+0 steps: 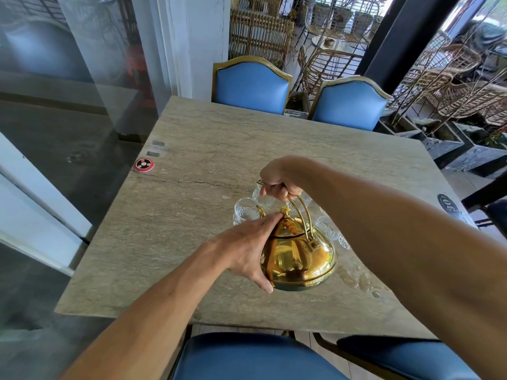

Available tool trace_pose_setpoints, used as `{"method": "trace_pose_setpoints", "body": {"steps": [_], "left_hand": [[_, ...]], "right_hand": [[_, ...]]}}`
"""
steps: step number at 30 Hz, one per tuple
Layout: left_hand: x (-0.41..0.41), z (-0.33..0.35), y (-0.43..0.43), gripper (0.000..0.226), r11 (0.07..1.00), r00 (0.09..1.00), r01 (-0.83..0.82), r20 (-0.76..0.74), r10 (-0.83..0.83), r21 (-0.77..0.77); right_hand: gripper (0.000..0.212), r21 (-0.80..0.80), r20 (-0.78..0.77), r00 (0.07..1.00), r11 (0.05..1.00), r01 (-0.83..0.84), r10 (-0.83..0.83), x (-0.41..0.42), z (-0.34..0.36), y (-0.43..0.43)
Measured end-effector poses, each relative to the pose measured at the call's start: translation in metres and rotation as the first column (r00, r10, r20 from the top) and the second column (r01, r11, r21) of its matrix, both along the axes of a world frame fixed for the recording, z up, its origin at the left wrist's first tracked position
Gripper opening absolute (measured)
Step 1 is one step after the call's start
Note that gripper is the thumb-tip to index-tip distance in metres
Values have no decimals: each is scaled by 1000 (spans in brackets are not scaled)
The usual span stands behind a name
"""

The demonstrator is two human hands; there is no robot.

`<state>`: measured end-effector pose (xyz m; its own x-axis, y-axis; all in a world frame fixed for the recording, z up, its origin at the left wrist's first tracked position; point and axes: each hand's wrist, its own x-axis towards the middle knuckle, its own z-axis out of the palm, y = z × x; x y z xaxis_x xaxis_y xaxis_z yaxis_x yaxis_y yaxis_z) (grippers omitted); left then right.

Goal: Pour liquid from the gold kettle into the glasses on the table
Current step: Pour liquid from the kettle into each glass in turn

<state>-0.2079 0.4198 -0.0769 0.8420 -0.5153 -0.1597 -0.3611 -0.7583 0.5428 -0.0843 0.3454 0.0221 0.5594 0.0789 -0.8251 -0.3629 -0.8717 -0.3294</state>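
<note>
The gold kettle (300, 259) is near the middle of the stone table (197, 204), tilted away from me. My right hand (279, 182) grips its wire handle from above. My left hand (247, 248) lies against the kettle's left side with straight fingers, a fingertip touching the lid knob. The spout points towards a clear glass (245, 212) just beyond the kettle. Other clear glasses (329, 229) stand to the right, partly hidden by my right arm and the kettle.
A red round call button (144, 164) lies at the table's left edge. Spilled drops (356, 278) wet the table right of the kettle. Two blue chairs (251, 83) stand at the far side. A blue seat (247, 357) is below me. A round coaster (450, 205) sits at the right edge.
</note>
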Motion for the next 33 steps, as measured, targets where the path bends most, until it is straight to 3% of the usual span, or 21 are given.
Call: {"method": "trace_pose_setpoints", "body": {"steps": [12, 24, 30, 33], "left_hand": [[-5, 19, -2, 159, 993, 994, 13, 105, -26, 116], [10, 10, -20, 179, 982, 933, 69, 359, -2, -174], [26, -1, -33, 162, 957, 915, 134, 402, -20, -258], [32, -1, -37, 156, 943, 934, 146, 356, -31, -299]], "right_hand": [[35, 168, 71, 997, 985, 24, -36, -14, 30, -25], [32, 289, 168, 979, 955, 66, -118, -18, 84, -52], [24, 369, 157, 965, 919, 141, -211, -15, 88, -68], [12, 361, 260, 948, 929, 79, -182, -11, 87, -73]]}}
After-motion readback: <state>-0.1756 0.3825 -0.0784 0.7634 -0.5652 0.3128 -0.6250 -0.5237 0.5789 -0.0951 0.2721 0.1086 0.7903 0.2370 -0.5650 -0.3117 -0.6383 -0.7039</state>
